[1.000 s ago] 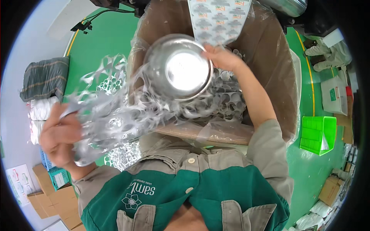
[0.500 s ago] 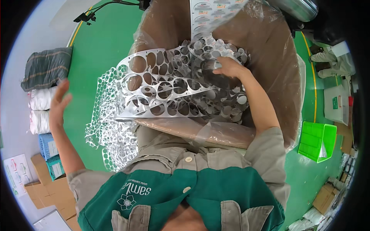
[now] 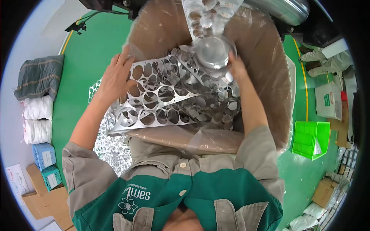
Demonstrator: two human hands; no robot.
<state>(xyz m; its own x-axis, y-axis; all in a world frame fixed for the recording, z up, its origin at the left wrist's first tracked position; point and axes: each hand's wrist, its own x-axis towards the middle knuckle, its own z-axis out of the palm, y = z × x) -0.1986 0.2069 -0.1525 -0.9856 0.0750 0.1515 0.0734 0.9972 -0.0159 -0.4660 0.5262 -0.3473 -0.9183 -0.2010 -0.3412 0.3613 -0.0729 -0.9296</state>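
Below the left fingers (image 3: 120,65), white lettering (image 3: 137,194) and 1 flower outline (image 3: 127,206) stand upside down on the green-and-grey work shirt (image 3: 165,192). White labels (image 3: 47,158) on 2 baskets (image 3: 37,156), lower left of those fingers, and 1 green label (image 3: 327,100) on the white bin (image 3: 328,112), right of the right fingers (image 3: 236,64), are too small to read.

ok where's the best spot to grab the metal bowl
Probably the right edge of the metal bowl, coming from the lower right, as the right grip does. Its outline is round, with no handle visible; the perforated sheets crowd its lower left.
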